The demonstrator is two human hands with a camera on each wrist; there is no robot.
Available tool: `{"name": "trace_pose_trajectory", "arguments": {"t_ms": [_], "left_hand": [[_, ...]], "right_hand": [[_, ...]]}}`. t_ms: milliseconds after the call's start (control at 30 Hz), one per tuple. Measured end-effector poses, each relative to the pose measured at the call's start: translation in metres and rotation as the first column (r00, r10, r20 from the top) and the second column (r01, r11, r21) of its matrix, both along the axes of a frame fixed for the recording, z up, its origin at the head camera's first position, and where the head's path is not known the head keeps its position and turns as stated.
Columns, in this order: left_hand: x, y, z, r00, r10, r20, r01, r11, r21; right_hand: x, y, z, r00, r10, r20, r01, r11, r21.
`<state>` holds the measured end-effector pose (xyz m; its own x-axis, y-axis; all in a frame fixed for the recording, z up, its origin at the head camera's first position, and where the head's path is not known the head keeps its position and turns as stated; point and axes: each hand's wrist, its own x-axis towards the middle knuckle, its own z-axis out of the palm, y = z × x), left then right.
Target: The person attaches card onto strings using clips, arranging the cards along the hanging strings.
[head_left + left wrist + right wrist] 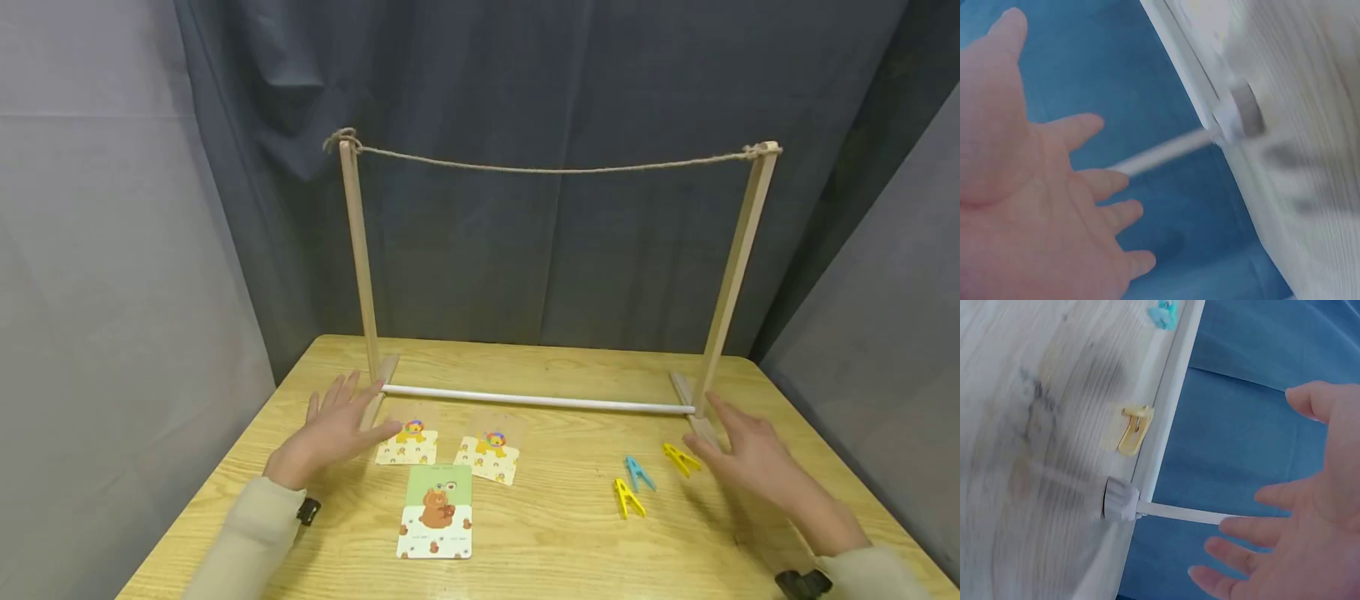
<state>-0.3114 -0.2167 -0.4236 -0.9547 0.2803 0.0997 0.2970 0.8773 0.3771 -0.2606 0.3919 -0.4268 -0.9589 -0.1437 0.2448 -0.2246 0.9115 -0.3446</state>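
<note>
My left hand (333, 433) is raised over the table's left side with fingers spread, holding nothing. Its fingertips overlap the foot of the left wooden post (360, 258) in the head view. My right hand (757, 458), also spread and holding nothing, hovers by the base of the right post (738, 275). Just left of it lie a yellow clothespin (681, 459), a blue clothespin (640, 473) and a second yellow clothespin (627, 499). Two lion cards (408, 446) (489, 454) lie near my left hand, with a green-and-white bear card (436, 512) in front of them.
A sagging twine (555, 171) is tied between the post tops. A white rod (536, 400) joins the posts low down, above the wooden table (555, 542). Dark curtain (480, 250) hangs behind, and grey cloth (112, 292) stands at the sides.
</note>
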Motion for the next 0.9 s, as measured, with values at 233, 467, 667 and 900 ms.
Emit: {"name": "trace_pose_trajectory", "arguments": {"t_ms": [233, 467, 667, 900], "left_hand": [[0.013, 0.033, -0.004, 0.984, -0.169, 0.052, 0.167, 0.985, 0.032], [0.017, 0.046, -0.012, 0.954, -0.287, 0.083, 0.282, 0.957, 0.073], [0.019, 0.046, -0.023, 0.925, -0.336, 0.176, 0.321, 0.941, 0.108], [0.021, 0.045, -0.026, 0.921, -0.330, 0.207, 0.310, 0.942, 0.126]], "right_hand": [[0.002, -0.003, -0.008, 0.999, 0.037, 0.034, -0.036, 0.999, -0.029], [0.004, -0.003, -0.015, 0.992, 0.068, 0.104, -0.064, 0.997, -0.037], [0.005, -0.003, -0.021, 0.978, 0.098, 0.184, -0.082, 0.993, -0.090], [0.002, -0.003, -0.025, 0.972, 0.106, 0.208, -0.088, 0.992, -0.092]]}}
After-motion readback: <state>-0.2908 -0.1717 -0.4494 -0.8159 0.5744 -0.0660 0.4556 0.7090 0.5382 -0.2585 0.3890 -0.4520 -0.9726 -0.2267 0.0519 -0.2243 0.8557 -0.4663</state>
